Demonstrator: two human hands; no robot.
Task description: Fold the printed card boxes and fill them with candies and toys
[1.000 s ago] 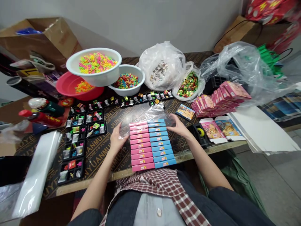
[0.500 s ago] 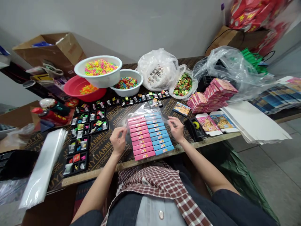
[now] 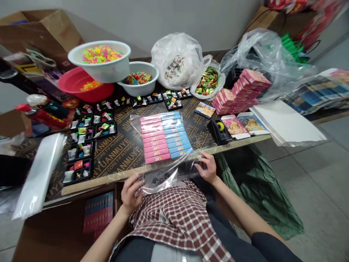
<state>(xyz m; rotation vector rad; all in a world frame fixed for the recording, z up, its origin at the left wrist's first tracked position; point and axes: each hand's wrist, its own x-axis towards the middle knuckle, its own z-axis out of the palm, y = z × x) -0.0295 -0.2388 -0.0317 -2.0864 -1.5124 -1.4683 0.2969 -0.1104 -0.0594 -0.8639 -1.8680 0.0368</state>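
Note:
Two columns of small boxes, pink boxes (image 3: 155,142) on the left and blue boxes (image 3: 177,136) on the right, lie on the table inside a clear plastic bag (image 3: 166,180). The near end of the bag hangs past the table edge, above the checked apron (image 3: 180,218). My left hand (image 3: 132,193) is closed on the bag's left corner, fingers curled. My right hand (image 3: 206,167) pinches its right side between thumb and fingers. Both hands are in front of the table edge.
Black trays (image 3: 105,130) of small items line the left and back. Behind stand a white basin (image 3: 100,67), a red basin (image 3: 87,87) and plastic bags (image 3: 177,58). To the right are a tape dispenser (image 3: 219,131), stacked pink boxes (image 3: 240,92) and white sheets (image 3: 289,125).
Both hands have moved from beside the boxes toward my body, drawing the bag's near end out over the table edge. The camera view has shifted too.

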